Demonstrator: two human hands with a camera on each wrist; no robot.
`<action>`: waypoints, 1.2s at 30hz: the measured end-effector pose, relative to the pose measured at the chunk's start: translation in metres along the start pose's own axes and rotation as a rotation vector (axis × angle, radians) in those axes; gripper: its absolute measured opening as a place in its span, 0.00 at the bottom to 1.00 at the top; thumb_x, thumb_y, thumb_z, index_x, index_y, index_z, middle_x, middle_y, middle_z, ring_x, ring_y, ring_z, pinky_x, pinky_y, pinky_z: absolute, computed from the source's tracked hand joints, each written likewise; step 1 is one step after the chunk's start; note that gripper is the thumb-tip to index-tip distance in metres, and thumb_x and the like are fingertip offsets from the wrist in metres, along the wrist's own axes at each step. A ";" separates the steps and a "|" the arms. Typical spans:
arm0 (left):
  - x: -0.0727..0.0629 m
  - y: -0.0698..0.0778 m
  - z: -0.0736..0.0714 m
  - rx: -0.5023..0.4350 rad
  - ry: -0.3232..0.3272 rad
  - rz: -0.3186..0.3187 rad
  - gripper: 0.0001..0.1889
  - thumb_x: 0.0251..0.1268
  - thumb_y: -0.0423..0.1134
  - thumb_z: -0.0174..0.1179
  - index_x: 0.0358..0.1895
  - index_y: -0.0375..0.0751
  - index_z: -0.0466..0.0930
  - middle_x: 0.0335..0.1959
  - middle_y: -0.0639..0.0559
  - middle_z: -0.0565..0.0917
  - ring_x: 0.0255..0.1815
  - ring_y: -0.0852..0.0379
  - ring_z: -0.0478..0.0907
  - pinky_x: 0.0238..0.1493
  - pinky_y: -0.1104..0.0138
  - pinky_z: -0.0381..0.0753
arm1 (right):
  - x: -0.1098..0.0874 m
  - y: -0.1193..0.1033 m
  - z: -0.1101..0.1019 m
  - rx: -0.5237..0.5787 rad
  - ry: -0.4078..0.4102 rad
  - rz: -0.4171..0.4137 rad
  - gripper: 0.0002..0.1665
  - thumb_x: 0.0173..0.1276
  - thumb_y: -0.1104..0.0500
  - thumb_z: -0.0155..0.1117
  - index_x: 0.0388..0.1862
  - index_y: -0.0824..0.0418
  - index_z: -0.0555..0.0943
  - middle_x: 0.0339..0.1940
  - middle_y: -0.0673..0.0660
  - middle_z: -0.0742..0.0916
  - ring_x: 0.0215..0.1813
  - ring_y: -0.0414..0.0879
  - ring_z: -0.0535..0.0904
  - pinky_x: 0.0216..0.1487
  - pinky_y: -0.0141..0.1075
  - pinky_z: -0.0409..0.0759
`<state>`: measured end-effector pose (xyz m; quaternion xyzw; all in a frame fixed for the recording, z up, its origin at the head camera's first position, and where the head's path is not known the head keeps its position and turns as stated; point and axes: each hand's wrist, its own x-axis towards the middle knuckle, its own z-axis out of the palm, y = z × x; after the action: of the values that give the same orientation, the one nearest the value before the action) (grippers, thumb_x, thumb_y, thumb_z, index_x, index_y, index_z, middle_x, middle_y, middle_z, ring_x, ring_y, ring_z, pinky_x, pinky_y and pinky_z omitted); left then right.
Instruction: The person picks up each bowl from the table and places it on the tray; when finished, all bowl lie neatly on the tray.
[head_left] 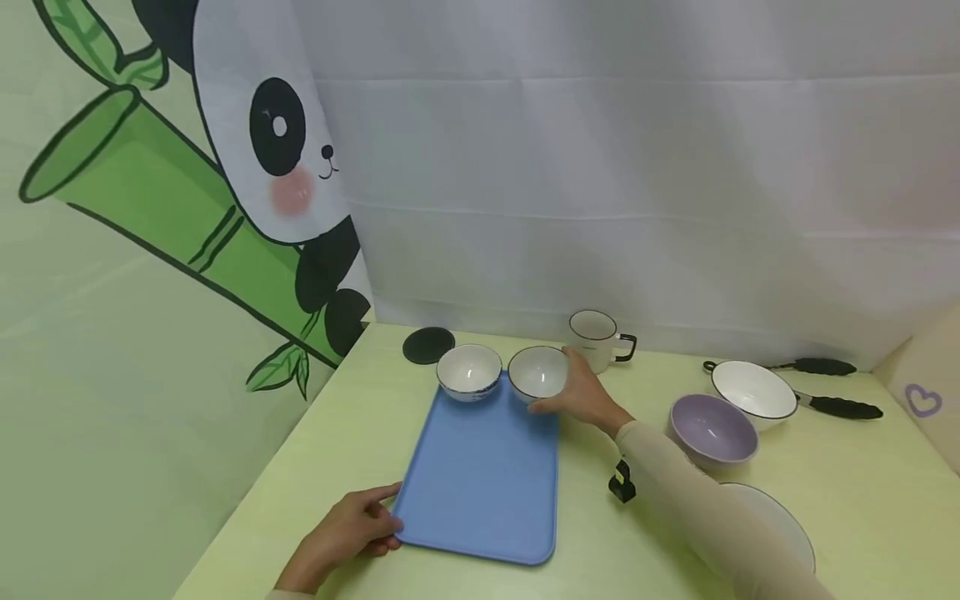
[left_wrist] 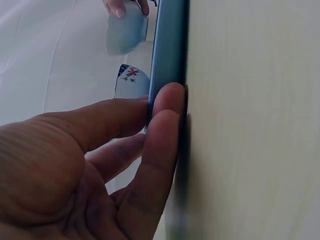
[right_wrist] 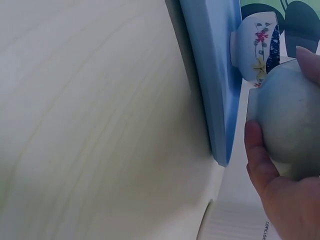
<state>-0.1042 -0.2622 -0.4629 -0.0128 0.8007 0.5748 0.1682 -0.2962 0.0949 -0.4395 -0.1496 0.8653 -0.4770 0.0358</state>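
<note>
My left hand (head_left: 348,533) pinches the near left edge of a blue tray (head_left: 480,483) that lies on the table. In the left wrist view, the thumb is on the tray's (left_wrist: 170,50) upper side and fingertips press its outer edge. With thumb and fingers spread around it, my right hand (head_left: 581,392) grips a white bowl (head_left: 536,375) with a dark rim. This bowl (right_wrist: 292,115) appears slightly above the tray's far right corner. Beside it, a white bowl with a floral pattern (head_left: 468,371) stands upright on the tray's far left corner; its flowers (right_wrist: 260,37) show in the right wrist view.
A white mug (head_left: 594,337) and a black round disc (head_left: 428,345) stand along the back. To the right are a purple bowl (head_left: 714,429), a white pan (head_left: 753,390), black-handled utensils (head_left: 847,407) and a white dish (head_left: 780,525) partly under my right arm. A small black object (head_left: 622,482) lies right of the tray.
</note>
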 end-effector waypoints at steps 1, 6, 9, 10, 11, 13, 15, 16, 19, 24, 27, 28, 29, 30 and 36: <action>0.000 0.000 0.000 0.010 0.005 -0.001 0.36 0.63 0.28 0.66 0.71 0.20 0.60 0.30 0.45 0.78 0.27 0.56 0.84 0.28 0.67 0.84 | 0.001 0.001 0.001 -0.005 -0.003 0.010 0.75 0.43 0.50 0.87 0.80 0.69 0.48 0.74 0.69 0.63 0.68 0.64 0.67 0.65 0.58 0.69; -0.001 0.001 0.000 0.036 0.031 -0.026 0.36 0.62 0.28 0.67 0.71 0.21 0.62 0.30 0.45 0.78 0.27 0.57 0.83 0.28 0.66 0.84 | 0.004 0.002 0.007 0.000 -0.019 0.025 0.76 0.43 0.50 0.88 0.79 0.71 0.48 0.74 0.70 0.63 0.69 0.65 0.66 0.66 0.59 0.69; -0.001 0.001 0.001 0.039 0.031 -0.034 0.36 0.62 0.28 0.67 0.71 0.21 0.62 0.31 0.45 0.78 0.27 0.56 0.83 0.29 0.65 0.84 | 0.005 0.005 0.009 0.016 -0.029 0.028 0.76 0.41 0.51 0.88 0.79 0.72 0.48 0.73 0.71 0.64 0.68 0.65 0.67 0.65 0.59 0.69; -0.001 0.002 0.001 0.040 0.029 -0.033 0.36 0.62 0.28 0.67 0.71 0.21 0.61 0.31 0.45 0.78 0.27 0.56 0.83 0.29 0.65 0.84 | 0.005 0.005 0.010 0.016 -0.031 0.028 0.76 0.42 0.51 0.88 0.79 0.72 0.48 0.73 0.71 0.64 0.68 0.65 0.67 0.65 0.59 0.69; -0.001 0.003 0.002 0.038 0.025 -0.030 0.36 0.62 0.27 0.66 0.71 0.21 0.61 0.31 0.45 0.78 0.27 0.56 0.83 0.29 0.65 0.84 | 0.005 0.006 0.010 0.014 -0.032 0.027 0.76 0.42 0.52 0.88 0.79 0.72 0.48 0.73 0.71 0.64 0.68 0.65 0.67 0.65 0.59 0.70; -0.001 0.004 0.002 0.037 0.022 -0.026 0.36 0.62 0.27 0.66 0.71 0.21 0.61 0.30 0.45 0.78 0.27 0.56 0.83 0.29 0.66 0.84 | 0.006 0.006 0.011 0.005 -0.029 0.028 0.76 0.42 0.53 0.88 0.79 0.72 0.48 0.73 0.70 0.65 0.68 0.64 0.68 0.65 0.59 0.70; -0.001 0.005 0.002 0.039 0.022 -0.024 0.36 0.62 0.27 0.66 0.71 0.21 0.61 0.30 0.45 0.78 0.27 0.56 0.83 0.28 0.66 0.84 | 0.007 0.006 0.011 -0.003 -0.028 0.021 0.75 0.42 0.53 0.88 0.79 0.72 0.49 0.72 0.71 0.66 0.67 0.64 0.68 0.65 0.59 0.70; -0.001 0.005 0.002 0.039 0.022 -0.024 0.36 0.62 0.27 0.66 0.71 0.21 0.61 0.30 0.45 0.78 0.27 0.56 0.83 0.28 0.66 0.84 | 0.008 0.006 0.012 -0.008 -0.028 0.014 0.75 0.42 0.53 0.88 0.79 0.73 0.49 0.72 0.71 0.66 0.67 0.64 0.68 0.65 0.59 0.70; -0.001 0.005 0.001 0.038 0.029 -0.035 0.36 0.62 0.27 0.66 0.72 0.21 0.61 0.31 0.44 0.78 0.27 0.56 0.83 0.29 0.66 0.84 | 0.011 0.006 0.014 -0.018 -0.029 0.003 0.75 0.40 0.53 0.88 0.78 0.74 0.49 0.70 0.72 0.67 0.66 0.65 0.69 0.65 0.59 0.70; -0.001 0.004 0.001 0.022 0.031 -0.043 0.36 0.62 0.27 0.66 0.72 0.21 0.60 0.31 0.44 0.77 0.27 0.56 0.83 0.29 0.66 0.84 | 0.015 0.008 0.017 -0.027 -0.025 0.001 0.76 0.38 0.52 0.89 0.78 0.73 0.51 0.70 0.71 0.68 0.65 0.63 0.70 0.65 0.57 0.71; -0.002 0.003 0.002 0.011 0.021 -0.038 0.36 0.63 0.27 0.66 0.72 0.21 0.60 0.31 0.44 0.77 0.27 0.56 0.84 0.28 0.67 0.84 | 0.017 0.009 0.019 -0.029 -0.029 0.002 0.77 0.37 0.52 0.90 0.78 0.73 0.51 0.70 0.71 0.68 0.65 0.63 0.70 0.65 0.56 0.70; -0.002 0.003 0.001 0.009 0.020 -0.037 0.36 0.63 0.27 0.66 0.72 0.21 0.60 0.31 0.44 0.78 0.27 0.56 0.84 0.28 0.67 0.84 | 0.017 0.009 0.019 -0.029 -0.032 0.004 0.77 0.37 0.52 0.90 0.78 0.73 0.51 0.70 0.71 0.67 0.66 0.63 0.70 0.65 0.56 0.71; -0.002 0.003 0.001 0.006 0.018 -0.034 0.36 0.63 0.27 0.66 0.72 0.21 0.60 0.31 0.44 0.78 0.28 0.56 0.84 0.28 0.67 0.84 | 0.018 0.009 0.019 -0.032 -0.037 0.009 0.78 0.37 0.51 0.90 0.78 0.72 0.51 0.70 0.71 0.67 0.66 0.63 0.70 0.65 0.56 0.71; -0.002 0.003 0.001 0.004 0.018 -0.032 0.36 0.62 0.27 0.66 0.72 0.21 0.60 0.31 0.44 0.78 0.28 0.55 0.84 0.28 0.67 0.84 | 0.018 0.008 0.018 -0.038 -0.043 0.014 0.78 0.37 0.51 0.90 0.78 0.72 0.50 0.71 0.70 0.67 0.66 0.63 0.69 0.65 0.56 0.71; -0.001 0.004 0.001 0.002 0.022 -0.033 0.36 0.62 0.27 0.66 0.72 0.21 0.60 0.31 0.44 0.77 0.28 0.55 0.84 0.28 0.67 0.83 | 0.017 0.004 0.014 -0.082 -0.060 0.039 0.75 0.37 0.50 0.91 0.78 0.68 0.55 0.68 0.67 0.71 0.65 0.62 0.71 0.63 0.57 0.72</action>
<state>-0.1034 -0.2603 -0.4593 -0.0322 0.8029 0.5708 0.1689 -0.3104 0.0808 -0.4495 -0.1485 0.8854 -0.4357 0.0646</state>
